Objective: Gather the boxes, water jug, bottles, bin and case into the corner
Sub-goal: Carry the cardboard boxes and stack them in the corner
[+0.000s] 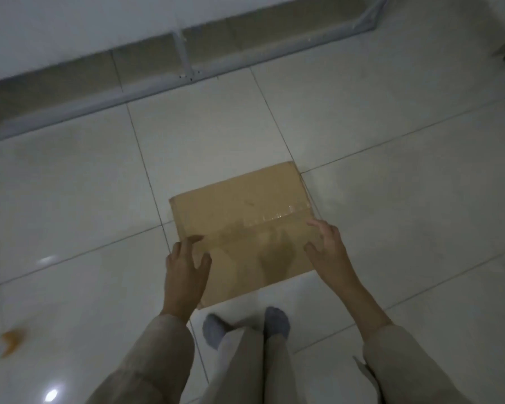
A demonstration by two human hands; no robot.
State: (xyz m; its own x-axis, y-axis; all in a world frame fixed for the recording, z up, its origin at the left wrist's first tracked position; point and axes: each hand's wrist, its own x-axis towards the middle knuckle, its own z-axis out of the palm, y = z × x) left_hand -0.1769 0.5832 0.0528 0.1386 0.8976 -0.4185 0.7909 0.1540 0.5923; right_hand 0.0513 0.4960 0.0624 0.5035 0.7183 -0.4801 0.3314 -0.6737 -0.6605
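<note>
- Two hands reach down to one flat cardboard box (242, 225), which sits on or just above the pale tiled floor (79, 199) directly ahead of the person's grey-socked feet (245, 323).
- Head view, left side: the left hand (185, 265) is at the box's near left edge, fingers loosely spread, fingertips on the top face; whether the thumb hooks under the edge cannot be told.
- Head view, right side: the right hand (325, 249) is at the box's near right edge, fingers spread and slightly bent over the top face beside a strip of clear tape (270, 218); a firm grip cannot be confirmed.
- Edges: the box lies skewed to the tile joints, its far corner close to a joint crossing.
- Room around: bare tiles stretch left, right and beyond the box, up to a white metal frame (184, 53) running along the far wall.
- An orange scrap (12, 341) lies on the floor well apart to the left.
</note>
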